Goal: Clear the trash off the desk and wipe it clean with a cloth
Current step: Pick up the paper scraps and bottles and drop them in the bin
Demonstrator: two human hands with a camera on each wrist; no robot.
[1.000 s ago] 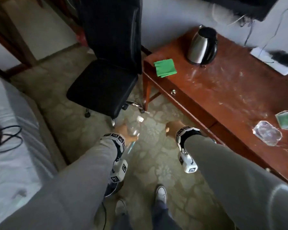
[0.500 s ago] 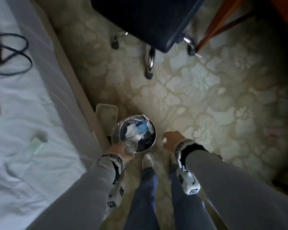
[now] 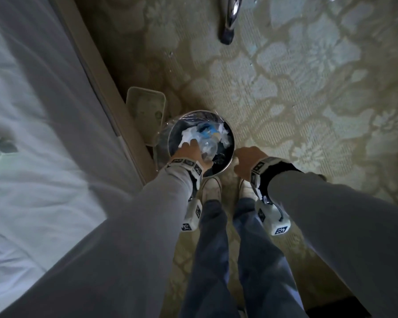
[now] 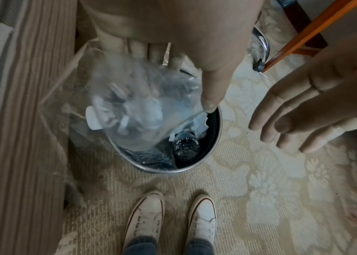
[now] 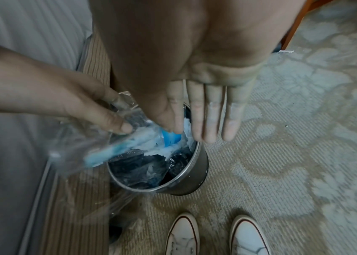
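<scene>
The left hand (image 3: 190,150) grips a clear plastic bottle (image 4: 133,110) right over the mouth of the round metal waste bin (image 3: 230,167), thumb on one side and fingers curled round the other, the white cap pointing toward the bed side; it is blurred, so whether it is already slipping free cannot be told. The right hand (image 3: 246,164) hovers at the bin's three o'clock rim with fingers straight and together, holding nothing. Inside the bin lie crumpled white tissue (image 5: 151,143), something blue, and another clear bottle (image 4: 185,146), so some trash seems to be binned already. By my reading this piece is one release from done. The desk itself is out of view here, so what trash is left on it cannot be judged; the wiping with a cloth looks not yet begun.
</scene>
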